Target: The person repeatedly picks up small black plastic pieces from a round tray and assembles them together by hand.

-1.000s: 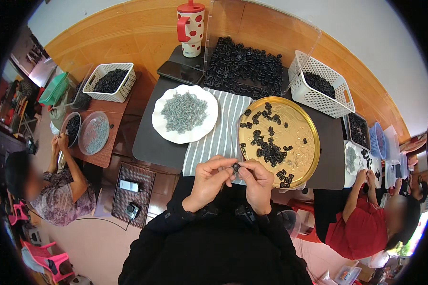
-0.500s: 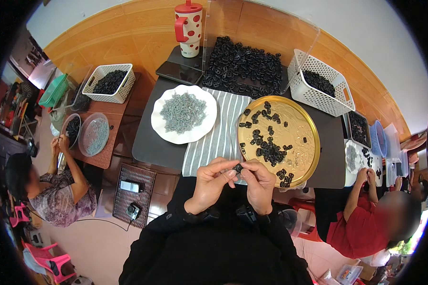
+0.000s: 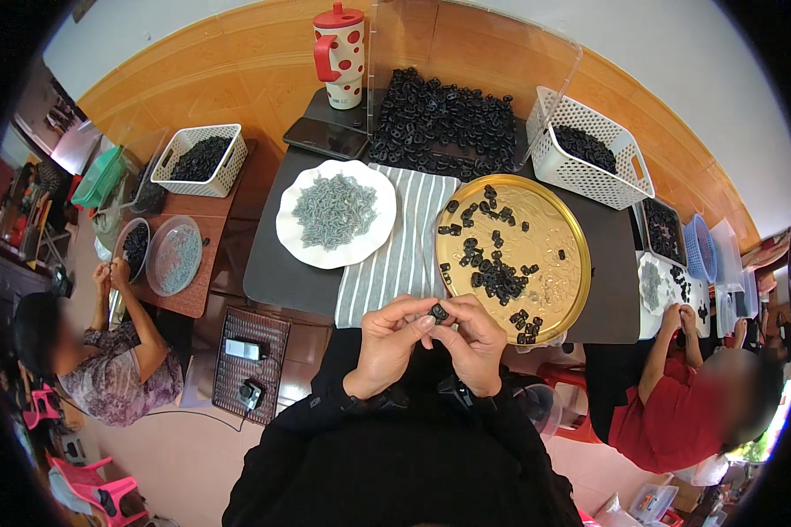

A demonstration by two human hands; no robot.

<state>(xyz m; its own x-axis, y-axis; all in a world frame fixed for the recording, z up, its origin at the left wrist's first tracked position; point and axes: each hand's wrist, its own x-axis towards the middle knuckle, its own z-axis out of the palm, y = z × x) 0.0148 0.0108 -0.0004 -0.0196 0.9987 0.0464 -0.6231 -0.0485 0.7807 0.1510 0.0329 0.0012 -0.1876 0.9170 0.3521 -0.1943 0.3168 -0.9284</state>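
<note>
Between the fingertips of my left hand (image 3: 390,338) and my right hand (image 3: 472,341) is a small black plastic part (image 3: 438,312). Both hands are closed on it, just over the near edge of a grey-and-white striped cloth (image 3: 387,285). To their right, a round gold tray (image 3: 549,211) carries many more small black parts (image 3: 501,283), loose and clustered. At the left, a white scalloped plate (image 3: 294,237) bears a heap of small silver screws (image 3: 334,211).
Farther back are a clear-walled bin of black parts (image 3: 444,123), a white basket (image 3: 602,180), a phone (image 3: 325,136) and a spotted tumbler (image 3: 343,66). People work at tables on both sides. A rack (image 3: 246,369) holds devices at lower left.
My hands stay together on the black part, which shows a little more between the fingertips now. The whole view has shifted slightly.
</note>
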